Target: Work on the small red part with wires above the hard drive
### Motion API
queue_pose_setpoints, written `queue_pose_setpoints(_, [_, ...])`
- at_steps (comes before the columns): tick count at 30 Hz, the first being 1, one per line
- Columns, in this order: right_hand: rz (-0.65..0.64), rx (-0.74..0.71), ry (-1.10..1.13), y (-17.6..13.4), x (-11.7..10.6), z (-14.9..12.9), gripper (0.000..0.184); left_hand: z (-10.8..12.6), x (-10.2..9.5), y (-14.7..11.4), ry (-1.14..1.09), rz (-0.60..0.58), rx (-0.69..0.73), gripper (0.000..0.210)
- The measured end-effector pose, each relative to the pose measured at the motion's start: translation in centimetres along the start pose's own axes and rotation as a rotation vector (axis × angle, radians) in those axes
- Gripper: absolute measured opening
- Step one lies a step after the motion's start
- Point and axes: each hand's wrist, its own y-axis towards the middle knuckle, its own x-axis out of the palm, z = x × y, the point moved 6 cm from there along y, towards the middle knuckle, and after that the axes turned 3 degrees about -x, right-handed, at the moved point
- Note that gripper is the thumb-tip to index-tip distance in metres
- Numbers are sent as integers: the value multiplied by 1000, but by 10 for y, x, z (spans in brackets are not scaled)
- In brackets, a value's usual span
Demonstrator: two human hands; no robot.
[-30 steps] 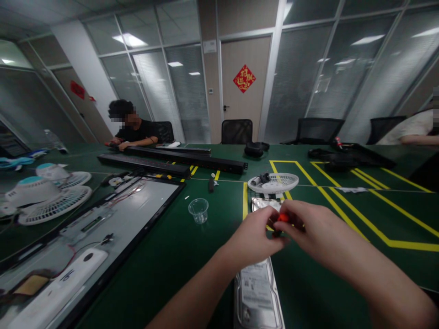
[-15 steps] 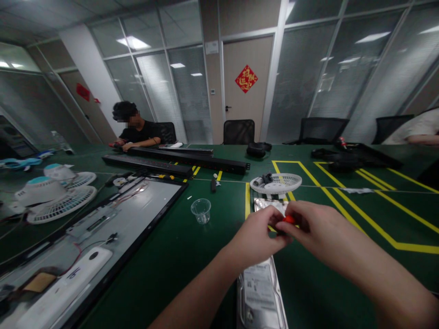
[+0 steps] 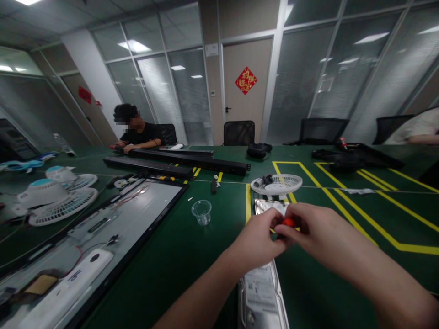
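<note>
- The right hand (image 3: 313,228) pinched a small red piece (image 3: 289,222) between thumb and fingers; the piece sat right at the fingertips, above the table.
- The left hand (image 3: 259,237) met it with curled fingers; whether these gripped anything could not be told, and part of the red piece was hidden.
- Below the hands lay a silver hard drive (image 3: 260,292), its near end cut off by the lower frame edge.
- Green tabletop (image 3: 154,274) stretched from the left forearm to the black-edged panel (image 3: 144,210), a clear cup (image 3: 201,213) standing near that edge.
- Beyond the hands, a partly covered silver piece (image 3: 269,206) lay near a white grille (image 3: 293,183).
- At far right, a person's sleeve (image 3: 420,128) was cut off.
</note>
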Motion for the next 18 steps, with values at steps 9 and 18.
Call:
queue_pose_setpoints(9, [69,-168,105,-7,-1,-3,23,-6,-2,1,28,22,-15,31])
queue_pose_setpoints(18, [14,-40,54,-5,-2,-3,7,-4,-1,1,-3,2,-11,26])
